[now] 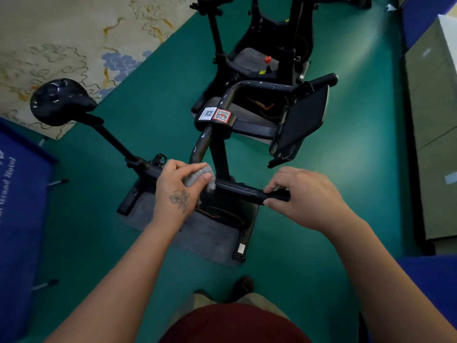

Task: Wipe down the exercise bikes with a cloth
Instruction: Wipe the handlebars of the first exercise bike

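Left hand (176,186) pinches the soft grey cloth (197,178) around the near bike's handlebar (237,189); the cloth is light and limp, best bunched in the fingers. Right hand (304,196) is clamped on the bar's right end, steadying the stiff, heavy frame

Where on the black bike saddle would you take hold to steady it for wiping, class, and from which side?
Grip the saddle at its narrow nose, the end pointing towards the handlebar, coming from above. The nose is slim enough for fingers to curl around, while the rear is broad and rounded. The left hand holds the grey cloth, so it would probably wipe.
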The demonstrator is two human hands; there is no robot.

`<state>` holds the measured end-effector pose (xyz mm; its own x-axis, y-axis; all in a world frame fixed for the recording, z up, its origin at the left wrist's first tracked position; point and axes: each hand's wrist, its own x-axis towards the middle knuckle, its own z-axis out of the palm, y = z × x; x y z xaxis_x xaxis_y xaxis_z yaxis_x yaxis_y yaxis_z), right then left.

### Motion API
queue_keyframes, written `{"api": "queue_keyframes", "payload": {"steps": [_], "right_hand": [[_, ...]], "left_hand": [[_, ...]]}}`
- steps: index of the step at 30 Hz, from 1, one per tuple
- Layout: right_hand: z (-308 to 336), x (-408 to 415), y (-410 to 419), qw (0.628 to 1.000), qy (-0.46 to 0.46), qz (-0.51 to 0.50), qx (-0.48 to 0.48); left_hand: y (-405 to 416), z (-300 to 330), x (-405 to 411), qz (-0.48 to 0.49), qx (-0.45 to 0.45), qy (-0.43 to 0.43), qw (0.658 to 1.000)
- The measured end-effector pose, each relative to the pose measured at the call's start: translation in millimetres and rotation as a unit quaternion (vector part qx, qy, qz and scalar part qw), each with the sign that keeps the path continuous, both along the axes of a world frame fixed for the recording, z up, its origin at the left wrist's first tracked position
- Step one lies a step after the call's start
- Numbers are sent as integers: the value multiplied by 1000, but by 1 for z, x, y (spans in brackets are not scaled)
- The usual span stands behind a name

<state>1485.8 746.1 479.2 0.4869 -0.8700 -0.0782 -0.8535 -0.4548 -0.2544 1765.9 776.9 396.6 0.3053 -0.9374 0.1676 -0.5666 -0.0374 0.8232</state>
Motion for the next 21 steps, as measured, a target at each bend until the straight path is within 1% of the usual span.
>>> {"api": "queue_keyframes", "payload": {"steps": [3, 5, 13, 18, 20, 21], "right_hand": [[-1, -1, -1, 1000, 1, 16, -5], [0, -2, -3, 1000, 5, 27, 0], [4, -3, -5, 998, 19, 59, 8], [9, 0, -3, 996, 45, 72, 2], [13, 5, -3, 995, 53, 82, -16], [15, 9, -3, 995, 44, 85, -32]], "left_hand": [[-14, 4, 12, 49, 22, -4, 999], [-18, 5, 15, 58, 32, -2, 998], [11, -3, -4, 22, -7, -26, 999], [2, -2, 2, 24, 6, -18, 1000], [-7, -3, 9, 18, 9, -15, 1000], [-11, -4, 13, 16, 15, -6, 1000]]}}
